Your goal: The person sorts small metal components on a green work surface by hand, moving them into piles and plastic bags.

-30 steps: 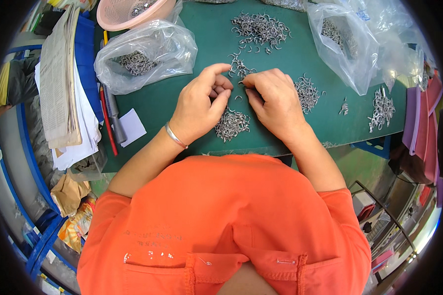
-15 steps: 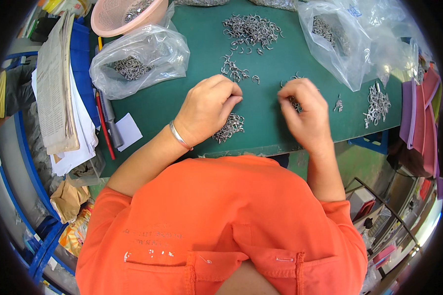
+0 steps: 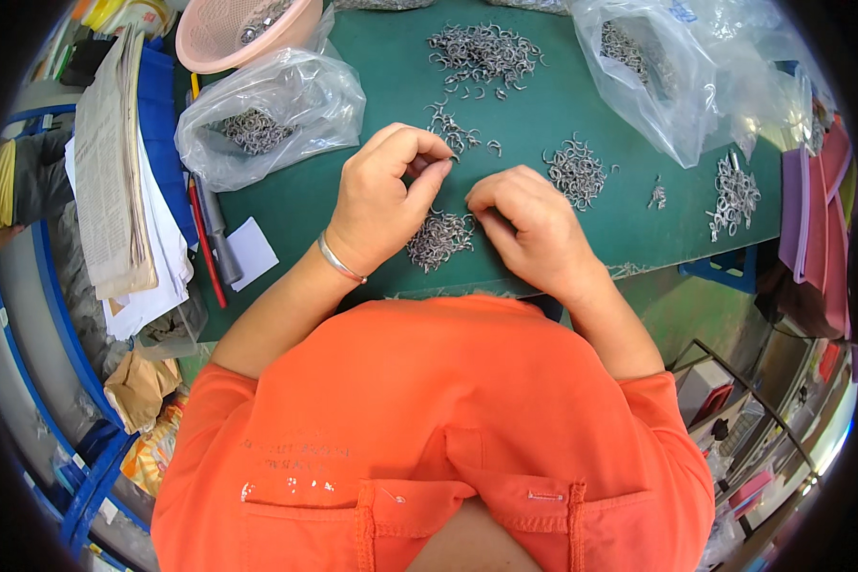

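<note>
My left hand (image 3: pixel 383 195) pinches a small curved metal piece (image 3: pixel 455 159) between thumb and forefinger, just short of a loose cluster of grey hook-like pieces (image 3: pixel 459 133). Close to its right, my right hand (image 3: pixel 534 229) has thumb and fingertips drawn together; whatever they hold, if anything, is too small to make out. Between the wrists, near the table edge, lies a heap of small grey metal pieces (image 3: pixel 439 242). Another heap of curved pieces (image 3: pixel 576 173) sits beyond my right hand. A larger pile (image 3: pixel 486 55) spreads farther back.
On the green table (image 3: pixel 391 95) are two clear plastic bags (image 3: pixel 324 105) of metal pieces, a pink basket (image 3: pixel 243 48) and a ring-shaped parts heap (image 3: pixel 734 195). At left, newspapers (image 3: pixel 110 172), a red pen (image 3: pixel 205 248) and white paper (image 3: pixel 251 253) lie near the edge.
My right hand has moved left from over the right heap, uncovering it, and is now close to my left hand. My left hand has shifted slightly away from me.
</note>
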A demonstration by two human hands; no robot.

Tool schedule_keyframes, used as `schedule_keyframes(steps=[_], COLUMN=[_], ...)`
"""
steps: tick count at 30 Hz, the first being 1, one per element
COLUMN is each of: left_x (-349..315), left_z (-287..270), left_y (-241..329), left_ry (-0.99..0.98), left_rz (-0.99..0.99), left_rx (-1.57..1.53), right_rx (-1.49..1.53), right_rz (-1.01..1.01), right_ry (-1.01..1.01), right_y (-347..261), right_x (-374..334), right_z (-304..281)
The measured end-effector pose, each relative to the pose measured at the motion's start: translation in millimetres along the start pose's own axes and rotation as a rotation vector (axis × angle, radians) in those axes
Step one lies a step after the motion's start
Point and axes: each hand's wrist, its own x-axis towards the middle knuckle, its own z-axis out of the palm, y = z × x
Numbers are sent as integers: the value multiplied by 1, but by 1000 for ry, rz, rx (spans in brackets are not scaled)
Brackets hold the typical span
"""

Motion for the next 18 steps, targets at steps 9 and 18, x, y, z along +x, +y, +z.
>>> schedule_keyframes(steps=[9,18], left_x=[-4,-14], left_z=[-3,13], left_y=[-1,5], left_ry=[-37,-153], left_rz=[-6,-60], left_rx=[8,-154], right_rx=[-25,104], right_rz=[33,132], right_ry=[28,180], right_y=[-1,-4], right_x=[-5,-1], right_z=[5,4])
